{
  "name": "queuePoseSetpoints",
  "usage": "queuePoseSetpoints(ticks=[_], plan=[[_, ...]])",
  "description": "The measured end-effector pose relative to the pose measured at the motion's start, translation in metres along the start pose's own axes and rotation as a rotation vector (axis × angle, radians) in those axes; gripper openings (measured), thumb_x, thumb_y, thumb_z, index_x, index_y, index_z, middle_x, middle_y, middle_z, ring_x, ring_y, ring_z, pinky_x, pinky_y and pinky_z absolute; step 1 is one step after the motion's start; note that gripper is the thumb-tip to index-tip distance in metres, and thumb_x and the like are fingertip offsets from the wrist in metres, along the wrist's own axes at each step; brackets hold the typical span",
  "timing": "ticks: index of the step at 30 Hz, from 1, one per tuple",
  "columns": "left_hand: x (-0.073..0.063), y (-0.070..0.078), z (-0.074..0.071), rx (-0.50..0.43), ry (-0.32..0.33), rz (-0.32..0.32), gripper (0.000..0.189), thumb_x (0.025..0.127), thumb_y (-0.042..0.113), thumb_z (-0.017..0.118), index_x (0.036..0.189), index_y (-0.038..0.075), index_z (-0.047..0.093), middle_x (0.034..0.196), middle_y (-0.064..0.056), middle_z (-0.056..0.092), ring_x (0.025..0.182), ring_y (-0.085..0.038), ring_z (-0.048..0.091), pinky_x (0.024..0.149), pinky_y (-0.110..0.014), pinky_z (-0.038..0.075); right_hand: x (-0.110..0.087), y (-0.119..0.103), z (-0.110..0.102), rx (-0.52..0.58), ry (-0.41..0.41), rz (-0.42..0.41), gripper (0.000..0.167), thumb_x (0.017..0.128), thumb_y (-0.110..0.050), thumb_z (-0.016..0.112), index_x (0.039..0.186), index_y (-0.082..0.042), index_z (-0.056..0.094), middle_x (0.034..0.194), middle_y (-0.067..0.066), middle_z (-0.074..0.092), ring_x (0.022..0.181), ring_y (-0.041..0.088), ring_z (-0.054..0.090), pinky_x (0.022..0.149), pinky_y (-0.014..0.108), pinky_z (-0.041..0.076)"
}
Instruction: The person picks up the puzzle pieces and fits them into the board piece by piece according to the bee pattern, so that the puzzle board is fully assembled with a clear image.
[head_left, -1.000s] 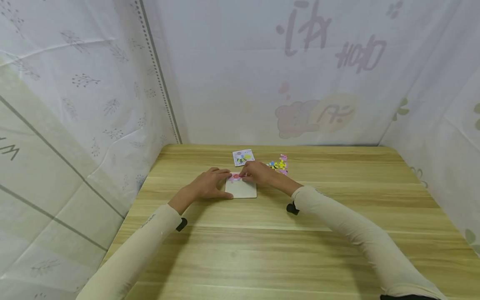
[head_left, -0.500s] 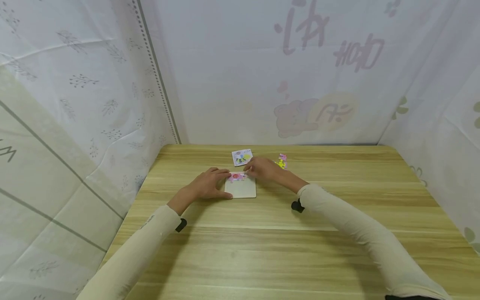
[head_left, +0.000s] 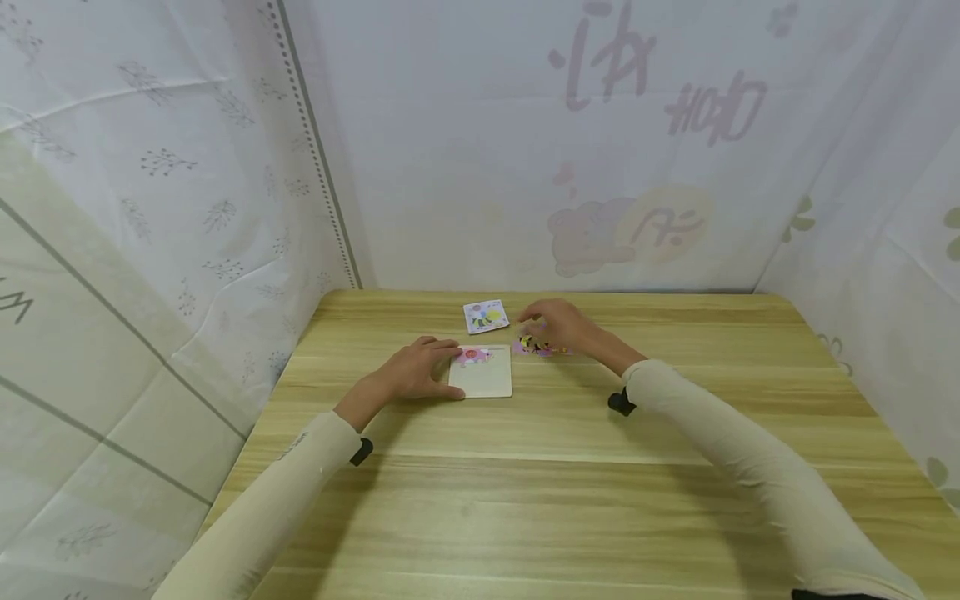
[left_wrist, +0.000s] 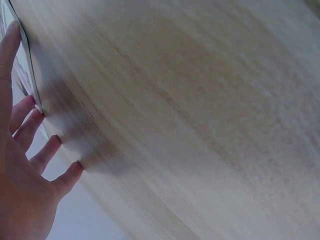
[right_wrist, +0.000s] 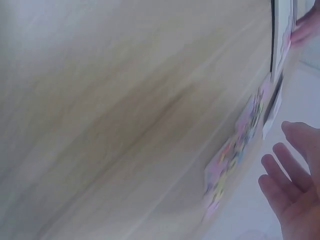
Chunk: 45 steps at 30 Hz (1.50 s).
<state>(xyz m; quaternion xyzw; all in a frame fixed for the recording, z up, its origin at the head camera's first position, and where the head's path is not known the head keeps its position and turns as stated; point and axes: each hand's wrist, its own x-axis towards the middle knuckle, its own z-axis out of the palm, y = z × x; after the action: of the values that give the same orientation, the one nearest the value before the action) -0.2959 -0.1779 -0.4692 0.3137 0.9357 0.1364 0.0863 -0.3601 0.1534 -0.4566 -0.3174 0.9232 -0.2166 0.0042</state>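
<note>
A pale square puzzle tray [head_left: 482, 379] lies on the table, with joined pink jigsaw pieces [head_left: 474, 356] along its top left. My left hand [head_left: 418, 369] rests at the tray's left side, fingers spread; the thumb touches the lower left corner. In the left wrist view the tray's edge [left_wrist: 31, 70] runs past these fingertips. My right hand [head_left: 566, 323] hovers over loose jigsaw pieces [head_left: 534, 345] to the right of the tray and partly hides them. In the right wrist view its fingers [right_wrist: 275, 192] are loosely bent, apart from the pieces [right_wrist: 234, 150], and hold nothing.
Behind the tray lies a small picture card [head_left: 486, 317] with a striped bee on it. The wooden table [head_left: 480, 500] ends at a printed white cloth [head_left: 465, 167] at the back, and more cloth hangs at both sides.
My right hand has left the pink pieces on the tray and moved right and back, over the loose pieces. The left hand has stayed at the tray's edge.
</note>
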Motion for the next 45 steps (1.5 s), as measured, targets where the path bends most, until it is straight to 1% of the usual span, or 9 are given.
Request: queuePoseSetpoints(ticks=[4,9,13,15,16,20,22,32,45], plan=[[0.000,0.000,0.000,-0.007,-0.001,0.001,0.094,0.084,0.070,0.074,0.156,0.013,0.050,0.162,-0.007,0.044,0.150,-0.038,0.034,0.116,-0.063,0.034,-0.005,0.012,-0.008,-0.024,0.006,0.023,0.027,0.099,-0.013,0.073,0.125,-0.004,0.074,0.124,0.013,0.073,0.116,0.032,0.068,0.097,0.048,0.055],[0.001,-0.001,0.000,-0.010,-0.011,-0.015,0.095,0.084,0.071,0.074,0.156,0.014,0.049,0.163,-0.005,0.043,0.150,-0.036,0.034,0.117,-0.063,0.033,-0.009,0.027,-0.015,-0.036,0.040,-0.002,0.026,0.097,-0.011,0.074,0.120,0.000,0.074,0.120,0.016,0.074,0.111,0.035,0.070,0.094,0.051,0.056],[0.001,-0.002,0.001,-0.014,-0.016,-0.023,0.095,0.084,0.071,0.074,0.157,0.015,0.049,0.163,-0.005,0.042,0.151,-0.036,0.033,0.117,-0.063,0.033,-0.013,0.038,-0.020,0.003,0.036,0.036,0.026,0.098,-0.010,0.073,0.121,0.002,0.073,0.122,0.021,0.072,0.083,0.027,0.076,0.092,0.051,0.057],[0.001,-0.002,0.002,-0.015,-0.015,-0.022,0.095,0.084,0.071,0.074,0.157,0.015,0.049,0.163,-0.005,0.042,0.151,-0.036,0.033,0.117,-0.063,0.033,-0.015,0.042,-0.023,0.021,0.025,0.075,0.026,0.099,-0.009,0.072,0.121,0.003,0.072,0.125,0.023,0.071,0.082,0.028,0.076,0.092,0.052,0.057],[0.001,-0.002,0.002,-0.014,-0.016,-0.023,0.095,0.084,0.071,0.074,0.157,0.016,0.048,0.163,-0.005,0.042,0.151,-0.036,0.033,0.117,-0.063,0.033,-0.016,0.044,-0.024,0.022,0.017,0.098,0.026,0.099,-0.009,0.071,0.122,0.003,0.072,0.126,0.023,0.070,0.083,0.028,0.076,0.093,0.052,0.056],[0.000,-0.001,0.001,-0.013,-0.015,-0.022,0.094,0.085,0.070,0.074,0.157,0.015,0.048,0.163,-0.005,0.043,0.151,-0.037,0.033,0.117,-0.064,0.033,-0.017,0.052,-0.025,-0.003,0.021,0.128,0.024,0.099,-0.007,0.070,0.121,0.002,0.074,0.123,0.022,0.072,0.110,0.039,0.070,0.095,0.053,0.055],[-0.001,0.000,0.000,-0.017,-0.014,-0.022,0.094,0.085,0.069,0.074,0.157,0.014,0.048,0.163,-0.006,0.043,0.151,-0.038,0.033,0.116,-0.066,0.032,-0.018,0.057,-0.024,-0.010,0.023,0.135,0.023,0.098,-0.007,0.070,0.119,0.001,0.074,0.121,0.021,0.073,0.112,0.039,0.069,0.095,0.052,0.055],[-0.001,0.002,0.000,-0.022,-0.009,-0.019,0.093,0.085,0.068,0.074,0.156,0.013,0.049,0.163,-0.007,0.043,0.151,-0.039,0.033,0.117,-0.064,0.032,-0.019,0.074,-0.020,-0.011,0.007,0.115,0.020,0.097,-0.007,0.073,0.115,0.002,0.076,0.114,0.017,0.075,0.109,0.035,0.070,0.098,0.049,0.055],[-0.001,0.001,0.000,-0.018,-0.021,-0.029,0.094,0.085,0.069,0.074,0.157,0.014,0.047,0.164,-0.005,0.041,0.152,-0.037,0.031,0.118,-0.064,0.031,-0.016,0.079,-0.015,-0.006,0.034,0.072,0.017,0.098,-0.007,0.072,0.111,0.001,0.078,0.111,0.016,0.076,0.103,0.033,0.070,0.092,0.048,0.056]])
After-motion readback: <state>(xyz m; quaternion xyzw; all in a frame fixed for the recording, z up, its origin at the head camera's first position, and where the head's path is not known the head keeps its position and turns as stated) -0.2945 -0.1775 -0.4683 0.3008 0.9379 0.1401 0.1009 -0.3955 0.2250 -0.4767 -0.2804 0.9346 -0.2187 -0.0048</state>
